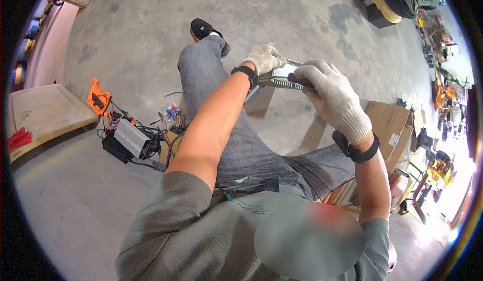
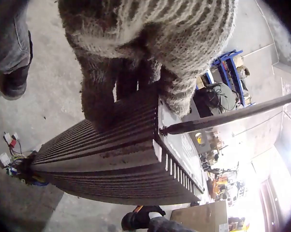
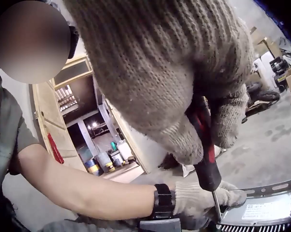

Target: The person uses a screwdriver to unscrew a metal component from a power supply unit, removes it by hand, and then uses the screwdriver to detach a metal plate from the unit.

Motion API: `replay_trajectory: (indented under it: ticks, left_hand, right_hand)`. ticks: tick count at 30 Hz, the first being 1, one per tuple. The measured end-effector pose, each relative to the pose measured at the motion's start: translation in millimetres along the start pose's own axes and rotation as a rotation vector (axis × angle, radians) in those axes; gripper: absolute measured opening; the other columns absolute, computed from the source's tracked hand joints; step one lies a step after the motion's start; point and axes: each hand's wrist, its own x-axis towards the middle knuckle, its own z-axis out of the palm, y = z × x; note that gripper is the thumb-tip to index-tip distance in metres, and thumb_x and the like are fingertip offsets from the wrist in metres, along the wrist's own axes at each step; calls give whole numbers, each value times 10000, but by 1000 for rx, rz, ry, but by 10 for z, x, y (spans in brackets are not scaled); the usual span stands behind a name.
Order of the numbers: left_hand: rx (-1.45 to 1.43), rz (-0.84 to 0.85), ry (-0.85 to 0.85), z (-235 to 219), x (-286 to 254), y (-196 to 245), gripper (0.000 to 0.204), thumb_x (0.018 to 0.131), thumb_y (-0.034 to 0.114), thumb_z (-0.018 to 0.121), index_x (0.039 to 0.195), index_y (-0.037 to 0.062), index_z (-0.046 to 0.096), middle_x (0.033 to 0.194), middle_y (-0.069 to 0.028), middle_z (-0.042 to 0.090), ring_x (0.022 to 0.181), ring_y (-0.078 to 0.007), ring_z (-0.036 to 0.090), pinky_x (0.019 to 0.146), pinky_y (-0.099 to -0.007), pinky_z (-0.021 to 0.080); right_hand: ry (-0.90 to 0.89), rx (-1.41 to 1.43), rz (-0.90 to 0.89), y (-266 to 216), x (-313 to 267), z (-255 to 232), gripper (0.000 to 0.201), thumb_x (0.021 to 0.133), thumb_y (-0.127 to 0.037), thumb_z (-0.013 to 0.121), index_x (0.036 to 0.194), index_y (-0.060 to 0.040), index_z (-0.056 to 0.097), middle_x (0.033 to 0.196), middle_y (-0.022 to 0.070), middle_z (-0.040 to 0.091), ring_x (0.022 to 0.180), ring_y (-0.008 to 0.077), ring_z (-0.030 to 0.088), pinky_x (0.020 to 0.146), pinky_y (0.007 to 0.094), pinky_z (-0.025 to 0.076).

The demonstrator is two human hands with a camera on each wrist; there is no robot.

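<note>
A ribbed metal box (image 1: 280, 78), finned along its sides, is held in the air above the person's knees, between the two gloved hands. The left hand (image 1: 263, 58) grips its far end, fingers curled round the ribbed casing. The right hand (image 1: 333, 99) is closed round a screwdriver (image 3: 206, 159) with a red and black handle, its tip set against the box's flat plate beside a white label.

One such box is in the hands; a second silver box (image 1: 132, 137) lies on the floor to the left, among a tangle of coloured wires (image 1: 170, 116), with one orange tool (image 1: 97, 97) just beyond it. One cardboard carton (image 1: 393, 127) stands to the right.

The floor (image 1: 302, 9) is bare stained concrete in a workshop, with a pale wooden board (image 1: 43, 112) at the far left and cluttered equipment along the right wall.
</note>
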Motion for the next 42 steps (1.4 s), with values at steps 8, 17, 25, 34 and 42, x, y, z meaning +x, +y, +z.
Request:
replay_trajectory:
  ticks: [8,17,25,34,42]
  left_hand:
    - [-39,-30,-17,-23,-24,40,313,888,203,752,1121,-7,759,1024,-166,774,924,-239,720,837,-371,556]
    - [94,-6,44,-8,13,-45,303,871,207,737,1113,29,772,1027,-154,780,951,-274,724,864,-384,553]
    - [148,-2,25,44,84,-100,252,881,231,747,1042,41,779,987,-194,774,944,-314,737,864,-411,565]
    - [181,102,56,21,-53,43,299,864,256,714,1057,37,777,1047,-204,771,986,-329,743,875,-411,566]
    - [220,67,51,60,-33,1,340,875,299,730,1127,78,790,1105,-203,767,1028,-334,741,908,-409,566]
  right_hand:
    - [-31,-120,-143,-133,76,-14,347,913,-54,659,1248,-126,606,1181,182,634,1078,385,662,891,491,565]
    - [-185,-283,-80,-162,110,59,352,925,-66,601,1276,-89,577,1219,175,593,1124,360,658,898,469,583]
    - [-257,-273,382,-310,371,7,334,975,-241,679,1235,-70,557,1120,229,625,962,387,721,816,492,598]
    - [-341,-301,1,-379,337,-41,333,924,-11,630,1239,-73,544,1223,236,579,1025,410,701,852,503,595]
    - [-316,-239,67,-377,257,-53,311,931,-33,628,1228,-82,555,1206,218,590,1065,384,695,873,499,604]
